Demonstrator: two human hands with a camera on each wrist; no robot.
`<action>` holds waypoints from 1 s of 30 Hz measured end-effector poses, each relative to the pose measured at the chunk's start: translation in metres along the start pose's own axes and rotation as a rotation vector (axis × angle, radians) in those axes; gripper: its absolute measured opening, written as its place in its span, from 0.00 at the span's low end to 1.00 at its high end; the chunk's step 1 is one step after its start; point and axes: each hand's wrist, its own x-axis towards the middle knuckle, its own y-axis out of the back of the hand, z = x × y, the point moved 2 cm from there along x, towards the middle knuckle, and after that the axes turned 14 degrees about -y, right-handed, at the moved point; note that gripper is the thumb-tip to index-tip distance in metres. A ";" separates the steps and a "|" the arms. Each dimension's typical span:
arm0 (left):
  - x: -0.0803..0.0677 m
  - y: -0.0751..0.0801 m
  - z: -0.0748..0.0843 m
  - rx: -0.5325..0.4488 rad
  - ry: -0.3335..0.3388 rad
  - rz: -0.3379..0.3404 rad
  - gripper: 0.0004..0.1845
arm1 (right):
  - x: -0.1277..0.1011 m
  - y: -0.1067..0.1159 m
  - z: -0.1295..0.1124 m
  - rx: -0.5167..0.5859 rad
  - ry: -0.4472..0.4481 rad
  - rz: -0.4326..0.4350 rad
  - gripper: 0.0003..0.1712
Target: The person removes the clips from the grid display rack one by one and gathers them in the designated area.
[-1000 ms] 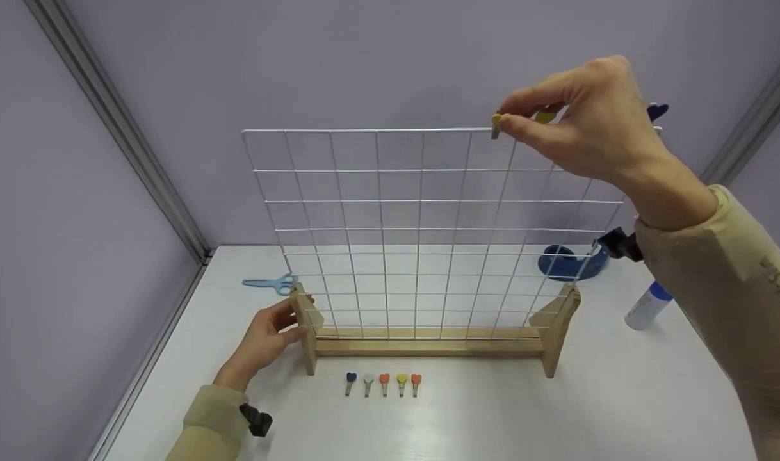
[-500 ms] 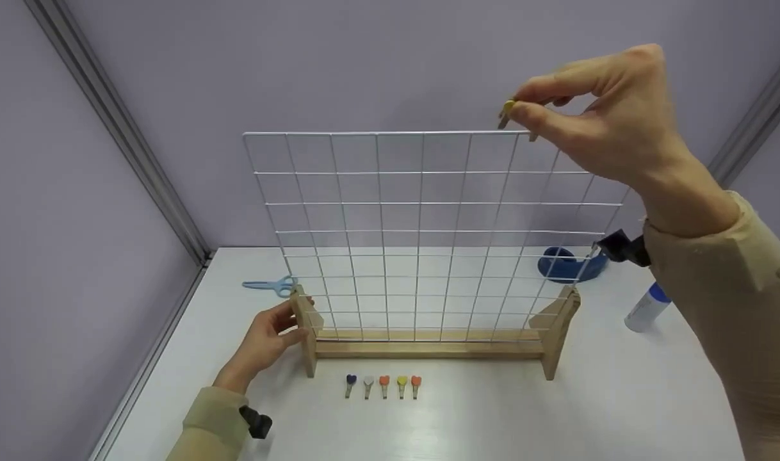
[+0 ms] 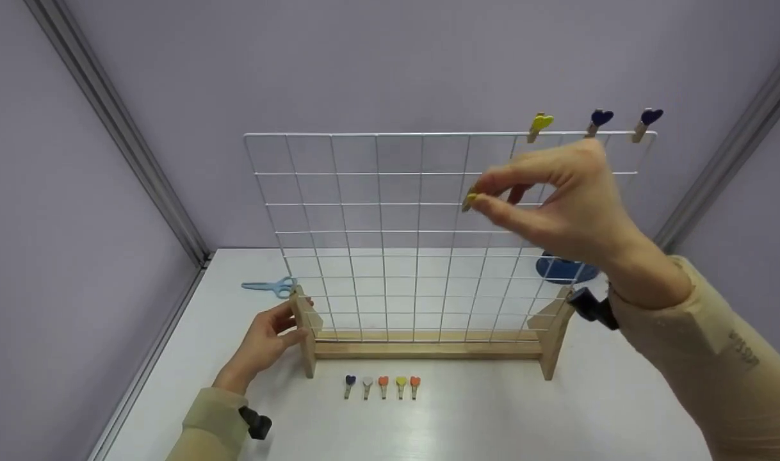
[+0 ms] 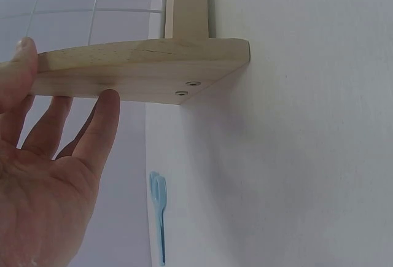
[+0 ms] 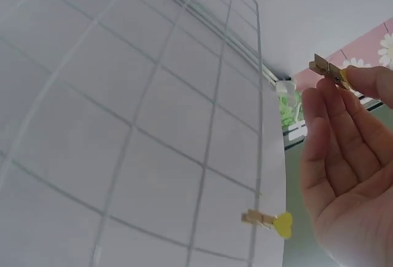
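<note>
Head view: the right hand (image 3: 556, 205) pinches a small yellow-headed wooden clothespin (image 3: 470, 201) between thumb and forefinger, in front of the white wire grid panel (image 3: 390, 230). At 7 o'clock from it, the left hand (image 3: 265, 339), fingers nearly straight, rests against the panel's wooden stand (image 3: 428, 349).
</note>
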 end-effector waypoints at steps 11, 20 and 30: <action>0.004 -0.002 -0.003 -0.013 -0.016 -0.007 0.33 | -0.059 -0.100 0.036 0.232 -0.285 -0.244 0.06; 0.003 -0.002 -0.002 0.011 -0.011 -0.001 0.33 | -0.107 -0.195 0.062 0.426 -0.566 -0.381 0.04; 0.006 -0.003 0.000 0.025 -0.020 -0.005 0.33 | -0.163 -0.296 0.077 0.501 -0.851 -0.539 0.04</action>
